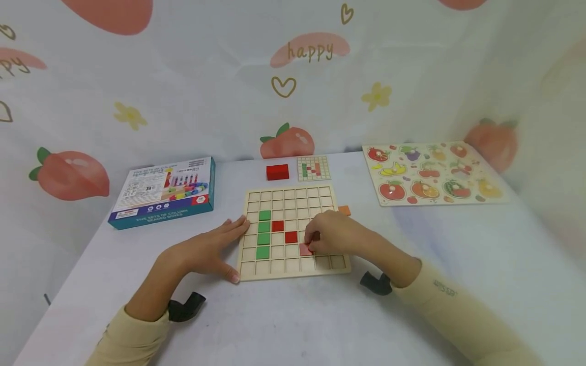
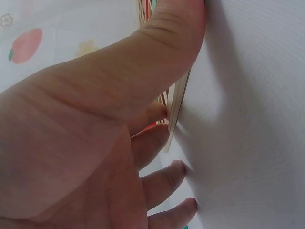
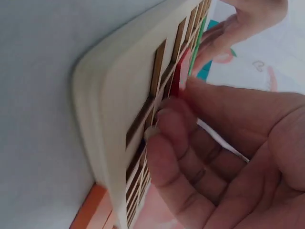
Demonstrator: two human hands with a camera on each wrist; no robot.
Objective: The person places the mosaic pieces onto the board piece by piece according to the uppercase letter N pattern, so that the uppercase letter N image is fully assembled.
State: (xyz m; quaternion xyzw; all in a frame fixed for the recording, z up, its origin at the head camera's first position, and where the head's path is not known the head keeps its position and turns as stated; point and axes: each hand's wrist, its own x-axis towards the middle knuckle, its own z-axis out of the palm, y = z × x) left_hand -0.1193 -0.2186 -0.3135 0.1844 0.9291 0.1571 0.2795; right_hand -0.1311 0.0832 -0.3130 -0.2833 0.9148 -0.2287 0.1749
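Observation:
A wooden grid board (image 1: 278, 266) lies on the table, with a column of green square tiles (image 1: 263, 239) on its left part and red tiles (image 1: 290, 237) stepping down to the right. My right hand (image 1: 339, 234) is over the board's lower right. Its thumb and fingertips pinch a red tile (image 1: 304, 249) at a cell there; the right wrist view shows this red tile (image 3: 181, 71) tilted against the grid. With spread fingers, my left hand (image 1: 201, 251) rests along the board's left edge, the thumb at the near left corner.
Behind the board stand a red block (image 1: 277, 172) and a small pattern card (image 1: 313, 168). An orange piece (image 1: 344, 210) touches or lies near the board's right edge. A beaded-boxes carton (image 1: 165, 190) lies at left, a fruit puzzle board (image 1: 430, 175) at right.

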